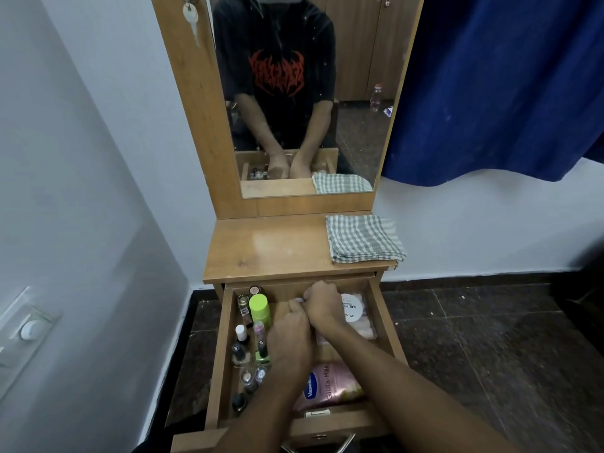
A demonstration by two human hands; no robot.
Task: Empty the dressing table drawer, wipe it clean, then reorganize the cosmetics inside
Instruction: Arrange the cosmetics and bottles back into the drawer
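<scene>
The dressing table drawer (387, 325) stands pulled open below the tabletop (261, 248). Both my hands are inside it, close together near the middle. My right hand (322, 305) is curled, and a small pale item (299, 300) shows at its fingertips. My left hand (289, 336) is curled just beside it; what its fingers hold is hidden. Along the drawer's left side stand a green-capped bottle (259, 309) and several small nail polish bottles (241, 341). A pink Vaseline lotion tube (328, 385) lies at the front. A clear pack of nail polish pads (358, 317) lies at the right.
A folded grey checked cloth (364, 238) lies on the right of the tabletop. The mirror (304, 93) rises behind it, with keys (191, 18) hanging on its frame. A blue curtain (496, 86) hangs to the right and a white wall stands to the left.
</scene>
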